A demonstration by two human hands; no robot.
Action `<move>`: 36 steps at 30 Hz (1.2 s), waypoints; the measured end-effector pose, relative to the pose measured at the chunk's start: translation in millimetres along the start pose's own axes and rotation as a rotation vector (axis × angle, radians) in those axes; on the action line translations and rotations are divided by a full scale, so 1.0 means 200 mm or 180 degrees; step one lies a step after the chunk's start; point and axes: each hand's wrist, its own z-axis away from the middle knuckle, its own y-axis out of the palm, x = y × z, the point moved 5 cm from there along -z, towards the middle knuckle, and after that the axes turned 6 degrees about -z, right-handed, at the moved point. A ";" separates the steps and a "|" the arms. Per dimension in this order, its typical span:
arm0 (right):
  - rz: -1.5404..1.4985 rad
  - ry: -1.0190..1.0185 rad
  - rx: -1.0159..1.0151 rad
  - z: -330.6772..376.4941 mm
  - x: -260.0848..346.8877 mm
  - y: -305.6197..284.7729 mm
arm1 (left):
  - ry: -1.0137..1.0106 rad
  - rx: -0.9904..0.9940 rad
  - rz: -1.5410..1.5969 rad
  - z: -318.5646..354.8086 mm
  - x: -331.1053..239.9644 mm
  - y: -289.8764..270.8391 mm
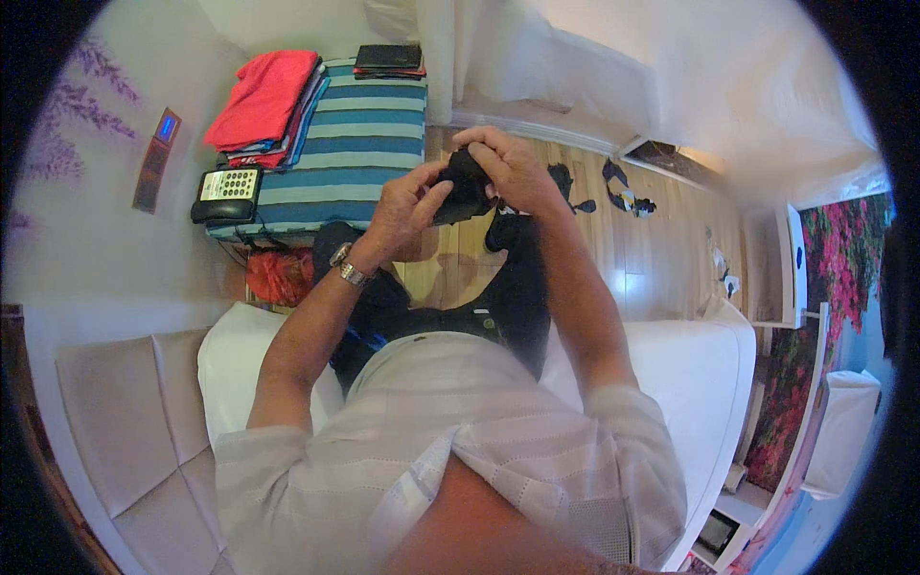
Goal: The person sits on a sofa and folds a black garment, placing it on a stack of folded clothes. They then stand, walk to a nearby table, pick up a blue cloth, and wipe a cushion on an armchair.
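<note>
Left hand (407, 206): my thumb and fingers pinch the black cloth (464, 199) at its left side.
Right hand (510, 171): I grip its upper right, fingers curled over.
Black cloth: bunched between both hands, held up above the wooden floor (632, 259).
Slip risk: if my pinch loosens, it could drop near the black pieces (628, 192) lying there.
Striped cover (369, 144): beside my left hand; folded clothes (264, 101) could topple if bumped.
</note>
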 end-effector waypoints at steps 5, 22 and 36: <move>0.0110 -0.0120 -0.0185 -0.03 0.01 -0.04 | -0.0684 0.0238 -0.0047 0.02 0.00 -0.05; 0.0319 -0.0632 -0.0394 -0.10 0.01 0.13 | 0.0110 -0.0894 -0.0027 0.00 -0.08 0.03; -0.0724 0.0082 -0.0335 -0.01 -0.11 0.12 | -0.0990 -0.0672 0.0858 0.02 0.01 -0.04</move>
